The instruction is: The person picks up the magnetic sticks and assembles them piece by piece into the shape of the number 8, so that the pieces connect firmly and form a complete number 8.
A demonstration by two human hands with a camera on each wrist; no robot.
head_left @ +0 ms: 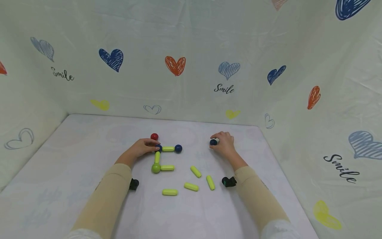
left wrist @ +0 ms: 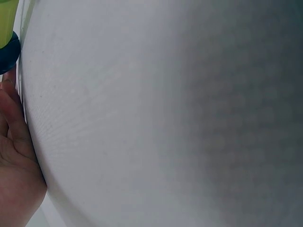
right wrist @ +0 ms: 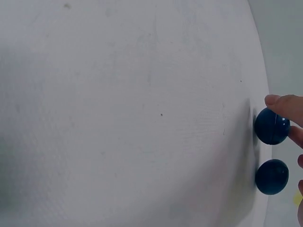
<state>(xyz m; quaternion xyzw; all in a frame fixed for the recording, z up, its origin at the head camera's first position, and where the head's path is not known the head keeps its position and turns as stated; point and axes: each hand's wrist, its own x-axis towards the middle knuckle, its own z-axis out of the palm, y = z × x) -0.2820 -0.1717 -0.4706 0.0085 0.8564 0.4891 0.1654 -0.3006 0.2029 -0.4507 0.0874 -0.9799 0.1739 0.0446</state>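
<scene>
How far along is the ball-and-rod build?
Looks done: three rods appear joined with the green ball, corner blue ball and end blue ball.
In hand: the left hand holds the corner blue ball; the right hand pinches a separate blue ball beside another blue ball.
Apparently left: four loose rods, and the lower rod's bare right end. Whether the red ball is attached is unclear.

Lit softly in head view; shaded faintly beside long beige fabric sleeves [head_left: 104, 199]. Dimmer, greyer in 2 wrist views; darkened, blurred at right of left-wrist view, bowed at edges; flecked with glare on glossy dark-blue ball [right wrist: 271, 127].
</scene>
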